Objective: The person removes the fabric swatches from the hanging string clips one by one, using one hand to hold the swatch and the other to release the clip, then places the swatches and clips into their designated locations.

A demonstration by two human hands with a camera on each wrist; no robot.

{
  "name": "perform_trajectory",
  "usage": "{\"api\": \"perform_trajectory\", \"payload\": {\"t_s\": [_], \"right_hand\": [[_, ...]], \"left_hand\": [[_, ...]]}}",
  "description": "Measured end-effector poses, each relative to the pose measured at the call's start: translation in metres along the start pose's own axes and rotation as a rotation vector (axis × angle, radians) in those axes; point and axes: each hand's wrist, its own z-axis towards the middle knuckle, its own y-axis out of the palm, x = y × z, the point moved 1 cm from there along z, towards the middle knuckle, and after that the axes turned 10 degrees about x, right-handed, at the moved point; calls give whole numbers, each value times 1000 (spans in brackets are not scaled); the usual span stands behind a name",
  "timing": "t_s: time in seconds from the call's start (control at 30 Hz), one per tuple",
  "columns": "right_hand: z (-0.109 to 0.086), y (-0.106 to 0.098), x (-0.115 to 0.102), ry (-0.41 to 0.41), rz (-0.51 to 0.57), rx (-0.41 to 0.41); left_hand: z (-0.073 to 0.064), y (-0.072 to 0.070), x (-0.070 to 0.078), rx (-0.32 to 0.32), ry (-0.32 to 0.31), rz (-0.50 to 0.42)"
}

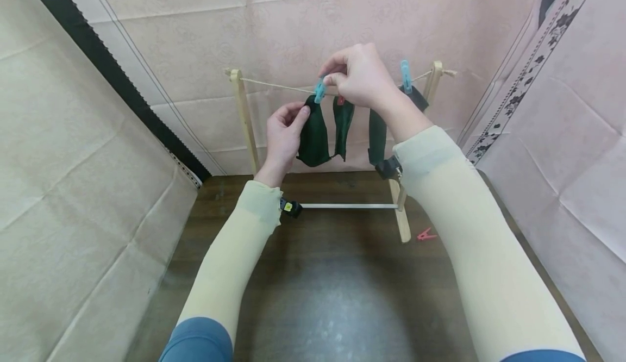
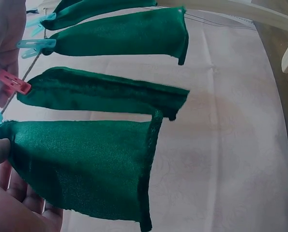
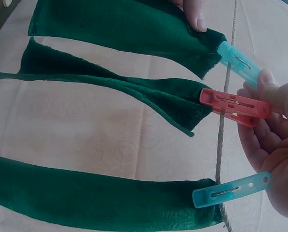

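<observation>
My left grip [image 1: 283, 132] pinched the green cloth [image 1: 314, 140], apparently steadying it for the blue clip [image 1: 319, 91] my right grip [image 1: 361, 77] pinched.

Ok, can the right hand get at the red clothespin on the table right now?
Not yet, probably: the right hand is pinching a blue clothespin at the line. Once freed, likely yes; the red clothespin lies uncovered beside the rack's foot.

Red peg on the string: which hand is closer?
Right. The right hand is close beside the red peg; the left hand is farther off to its left, pinching a green cloth.
</observation>
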Motion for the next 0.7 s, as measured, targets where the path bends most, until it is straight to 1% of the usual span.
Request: {"api": "perform_trajectory", "payload": {"t_s": [0.23,0.37,0.57,0.7], "right_hand": [[1,2,-2,-5,-21,20],[1,2,-2,12,-23,29],[1,1,-5,14,-32,69],[0,0,-6,11,-60,99]], "left_hand": [[0,-1,0,4,3,-3],[1,1,-1,-1,4,-1],[1,2,0,-4,-4,-13],[1,2,0,-4,-3,-18]]}}
